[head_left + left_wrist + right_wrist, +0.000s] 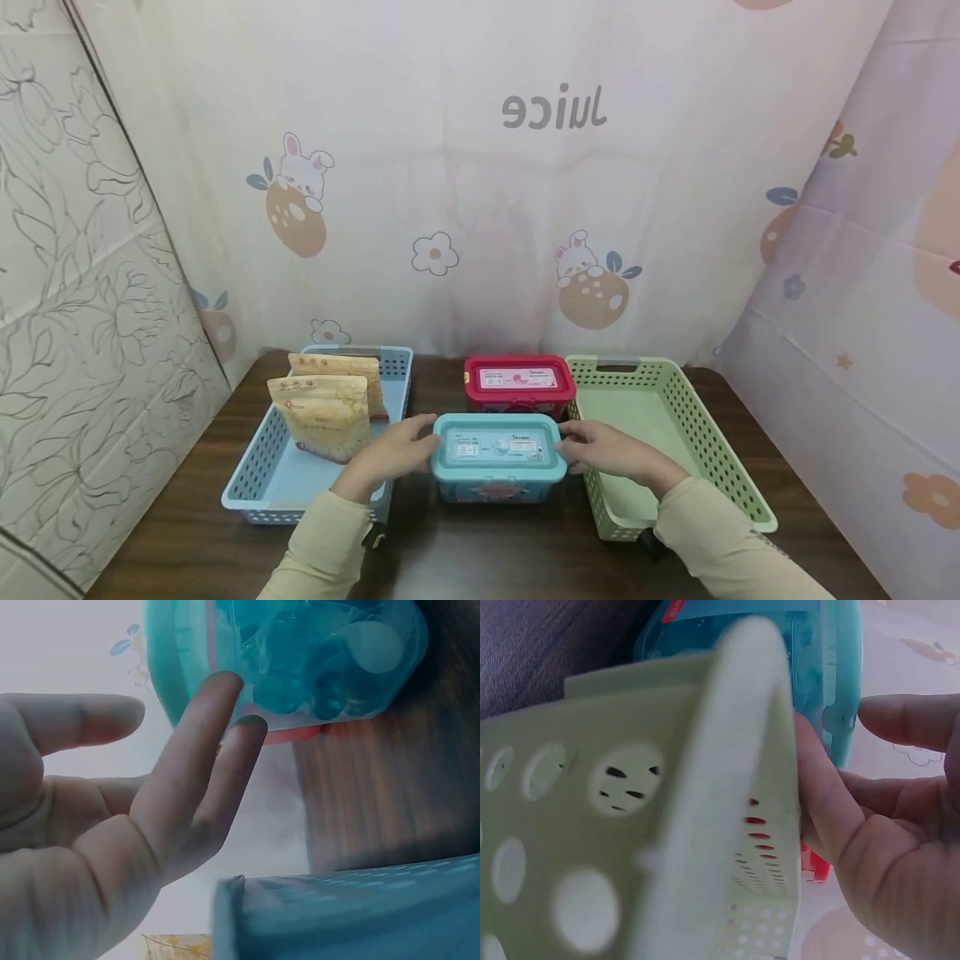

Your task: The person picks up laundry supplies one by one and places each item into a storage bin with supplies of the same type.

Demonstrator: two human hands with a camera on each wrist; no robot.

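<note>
A teal plastic box (498, 450) with a lid stands on the table between both hands. At its left end is my left hand (401, 450); in the left wrist view its fingers (187, 750) are stretched out over the box's side, with the thumb apart from them. My right hand (611, 450) is at the other end. In the right wrist view, its thumb (907, 720) touches the lid's rim, and its fingers reach between the box and the green basket (667, 825). Directly behind stands a red lidded box (519, 379), partly hidden by the teal one.
To the left, a blue basket (251, 479) holds two yellow pouches (326, 417) standing upright. The green basket also shows on the right in the head view, close beside the right hand. Behind the dark wooden table (480, 558) hangs a printed curtain (480, 192).
</note>
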